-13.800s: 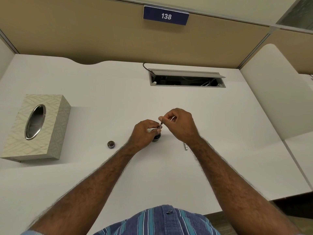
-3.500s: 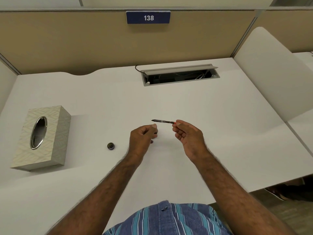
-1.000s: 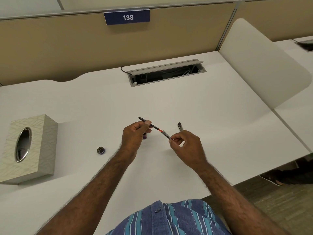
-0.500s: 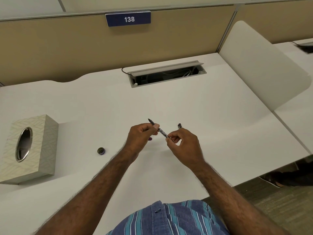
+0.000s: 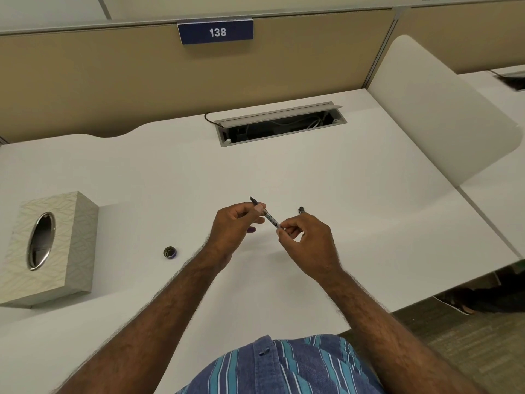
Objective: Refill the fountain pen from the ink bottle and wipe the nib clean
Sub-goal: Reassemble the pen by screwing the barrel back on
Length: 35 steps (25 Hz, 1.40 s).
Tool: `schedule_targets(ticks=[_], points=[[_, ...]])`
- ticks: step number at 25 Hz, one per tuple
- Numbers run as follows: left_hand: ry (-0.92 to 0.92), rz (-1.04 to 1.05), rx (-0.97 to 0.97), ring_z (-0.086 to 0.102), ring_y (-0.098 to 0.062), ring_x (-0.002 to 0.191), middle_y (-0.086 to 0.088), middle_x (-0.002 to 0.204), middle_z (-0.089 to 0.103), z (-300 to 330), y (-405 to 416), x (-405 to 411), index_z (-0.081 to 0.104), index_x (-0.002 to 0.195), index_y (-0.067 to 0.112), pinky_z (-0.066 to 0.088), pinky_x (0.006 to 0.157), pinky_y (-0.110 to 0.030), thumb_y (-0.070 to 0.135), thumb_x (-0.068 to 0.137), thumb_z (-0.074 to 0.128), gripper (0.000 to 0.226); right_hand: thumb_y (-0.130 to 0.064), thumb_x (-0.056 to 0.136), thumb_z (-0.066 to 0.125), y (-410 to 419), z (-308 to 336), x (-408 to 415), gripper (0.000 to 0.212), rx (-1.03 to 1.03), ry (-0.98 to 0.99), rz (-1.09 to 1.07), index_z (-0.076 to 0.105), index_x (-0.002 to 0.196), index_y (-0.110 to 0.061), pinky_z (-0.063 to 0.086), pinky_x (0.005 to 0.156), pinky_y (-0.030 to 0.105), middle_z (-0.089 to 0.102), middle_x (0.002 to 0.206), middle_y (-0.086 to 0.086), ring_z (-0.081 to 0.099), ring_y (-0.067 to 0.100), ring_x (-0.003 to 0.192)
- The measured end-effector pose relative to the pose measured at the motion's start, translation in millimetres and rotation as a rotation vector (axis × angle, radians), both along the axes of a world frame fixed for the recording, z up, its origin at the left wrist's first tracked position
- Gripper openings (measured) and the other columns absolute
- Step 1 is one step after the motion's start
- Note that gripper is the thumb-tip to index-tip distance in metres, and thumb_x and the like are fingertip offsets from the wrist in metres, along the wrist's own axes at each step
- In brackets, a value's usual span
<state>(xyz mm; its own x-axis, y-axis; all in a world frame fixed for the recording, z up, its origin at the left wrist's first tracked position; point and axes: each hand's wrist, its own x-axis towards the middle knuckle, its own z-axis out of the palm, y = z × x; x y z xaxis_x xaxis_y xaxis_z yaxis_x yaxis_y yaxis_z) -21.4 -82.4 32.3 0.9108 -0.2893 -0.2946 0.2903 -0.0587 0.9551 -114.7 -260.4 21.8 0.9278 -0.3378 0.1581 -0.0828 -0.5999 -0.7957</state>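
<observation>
The fountain pen's front section [image 5: 270,219], slim and dark with a clear converter, hangs above the white desk [image 5: 355,194] with its nib pointing up and to the left. My left hand [image 5: 233,231] pinches it near the nib end. My right hand [image 5: 306,240] pinches its rear end between thumb and fingers. The ink bottle [image 5: 251,229] is almost hidden under my left hand; only a dark purple sliver shows. Its round cap [image 5: 170,252] lies on the desk to the left. A dark pen part [image 5: 301,209] lies just behind my right hand.
A patterned tissue box [image 5: 48,245] with an oval metal opening stands at the left of the desk. An open cable tray [image 5: 279,127] is set into the desk at the back. A white divider [image 5: 443,109] rises on the right.
Over the last second both hands moved closer together along the pen section, and it tilted more upright, nib up-left. Earlier the right hand held it alone, away from the ink bottle.
</observation>
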Motion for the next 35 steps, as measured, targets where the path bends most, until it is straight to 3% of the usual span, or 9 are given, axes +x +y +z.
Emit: schedule_targets(ticks=[7, 11, 14, 18, 20, 23, 28, 32, 35], points=[[-0.016, 0.007, 0.006, 0.078, -0.010, 0.092, 0.002, 0.102, 0.083, 4, -1, 2, 0.084, 0.101, 0.020, 0.057, 0.073, -0.026, 0.035, 0.097, 0.072, 0.020, -0.023, 0.094, 0.079, -1, 0, 1, 0.005, 0.198, 0.072, 0.026, 0.080, 0.094, -0.027, 0.048, 0.071, 0.009, 0.077, 0.092, -0.018, 0.069, 0.006, 0.084], [-0.014, 0.018, 0.000, 0.078, -0.007, 0.088, 0.004, 0.099, 0.083, 5, -2, 2, 0.085, 0.099, 0.021, 0.056, 0.070, -0.023, 0.034, 0.097, 0.072, 0.018, -0.032, 0.095, 0.080, 0, 1, 2, 0.006, 0.369, 0.141, 0.058, 0.081, 0.101, -0.033, 0.058, 0.078, 0.026, 0.078, 0.090, -0.014, 0.071, 0.008, 0.082], [-0.018, 0.020, -0.011, 0.078, -0.010, 0.091, 0.002, 0.099, 0.083, 4, -3, 0, 0.085, 0.097, 0.020, 0.057, 0.074, -0.026, 0.034, 0.096, 0.073, 0.019, -0.034, 0.091, 0.084, 1, 1, 2, 0.009, 0.413, 0.152, 0.063, 0.079, 0.098, -0.034, 0.056, 0.073, 0.017, 0.078, 0.087, -0.011, 0.067, 0.001, 0.076], [-0.019, 0.025, -0.008, 0.078, -0.010, 0.091, 0.002, 0.098, 0.083, 4, -3, 0, 0.085, 0.096, 0.020, 0.056, 0.074, -0.028, 0.035, 0.095, 0.074, 0.019, -0.028, 0.105, 0.068, 2, -1, 4, 0.012, 0.508, 0.192, 0.117, 0.080, 0.102, -0.026, 0.049, 0.065, 0.011, 0.082, 0.088, -0.001, 0.070, 0.007, 0.073], [-0.017, 0.029, -0.006, 0.078, -0.010, 0.090, 0.001, 0.097, 0.083, 4, -2, 1, 0.085, 0.095, 0.020, 0.057, 0.075, -0.029, 0.037, 0.094, 0.075, 0.019, -0.029, 0.105, 0.069, 5, 1, 4, 0.010, 0.556, 0.218, 0.126, 0.076, 0.110, -0.024, 0.049, 0.063, 0.011, 0.082, 0.089, 0.003, 0.071, 0.008, 0.072], [-0.020, 0.026, -0.001, 0.078, -0.011, 0.090, 0.001, 0.097, 0.083, 3, -2, 0, 0.085, 0.093, 0.021, 0.058, 0.077, -0.030, 0.038, 0.093, 0.075, 0.019, -0.029, 0.101, 0.075, 7, 2, 4, 0.014, 0.572, 0.225, 0.122, 0.071, 0.111, -0.019, 0.050, 0.063, 0.012, 0.083, 0.089, 0.006, 0.073, 0.010, 0.072], [-0.015, 0.037, -0.007, 0.078, -0.010, 0.089, 0.000, 0.095, 0.083, 3, 0, 0, 0.085, 0.093, 0.021, 0.057, 0.076, -0.029, 0.038, 0.092, 0.076, 0.020, -0.032, 0.109, 0.062, 8, 4, 5, 0.017, 0.578, 0.250, 0.129, 0.075, 0.110, -0.021, 0.049, 0.061, 0.022, 0.083, 0.095, 0.003, 0.072, 0.012, 0.077], [-0.020, 0.035, -0.004, 0.078, -0.012, 0.090, 0.000, 0.096, 0.083, 2, 0, -1, 0.085, 0.094, 0.021, 0.058, 0.077, -0.031, 0.036, 0.093, 0.075, 0.019, -0.032, 0.102, 0.073, 10, 6, 5, 0.016, 0.580, 0.244, 0.099, 0.072, 0.112, -0.020, 0.048, 0.060, 0.012, 0.083, 0.093, 0.005, 0.074, 0.011, 0.074], [-0.022, 0.032, -0.003, 0.078, -0.012, 0.091, 0.000, 0.096, 0.083, 2, 0, -3, 0.085, 0.094, 0.021, 0.058, 0.077, -0.031, 0.037, 0.093, 0.075, 0.019, -0.031, 0.109, 0.061, 10, 4, 5, 0.019, 0.562, 0.255, 0.114, 0.076, 0.108, -0.019, 0.049, 0.062, 0.022, 0.083, 0.094, 0.003, 0.073, 0.012, 0.076]])
